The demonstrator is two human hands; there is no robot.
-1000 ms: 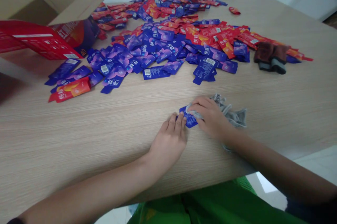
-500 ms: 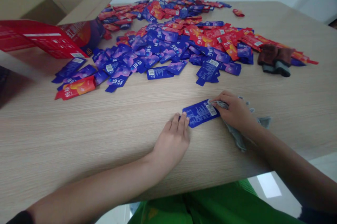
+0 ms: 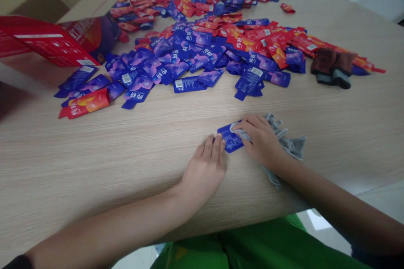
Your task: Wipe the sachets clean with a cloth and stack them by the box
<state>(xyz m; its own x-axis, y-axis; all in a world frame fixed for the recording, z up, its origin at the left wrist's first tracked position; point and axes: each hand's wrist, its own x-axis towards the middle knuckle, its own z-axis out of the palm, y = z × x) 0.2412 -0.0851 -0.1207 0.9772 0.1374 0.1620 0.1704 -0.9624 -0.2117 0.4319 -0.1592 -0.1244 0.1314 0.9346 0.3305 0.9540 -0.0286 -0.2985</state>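
A blue packet [image 3: 227,142] with white print lies flat on the table between my hands. My left hand [image 3: 206,163] rests at its left end, with closed fingers pressing that end against the tabletop. Bunched under the fingers of my right hand [image 3: 260,140] is a grey cloth [image 3: 293,147]. That hand is closed on the cloth and presses it onto the packet, covering its right part. Loose folds of cloth trail to the right of the hand and below it.
Many blue packets [image 3: 192,83] and red packets [image 3: 246,37] are heaped beyond my hands. An open cardboard box [image 3: 47,41] stands at the far left. Brown and grey cloth items [image 3: 333,67] lie at the right, by the heap's end. The table's front edge runs close to my body.
My right hand has slid left along the packet with the grey cloth, hiding the barcode. My left hand keeps its place on the packet. The view has shifted slightly.
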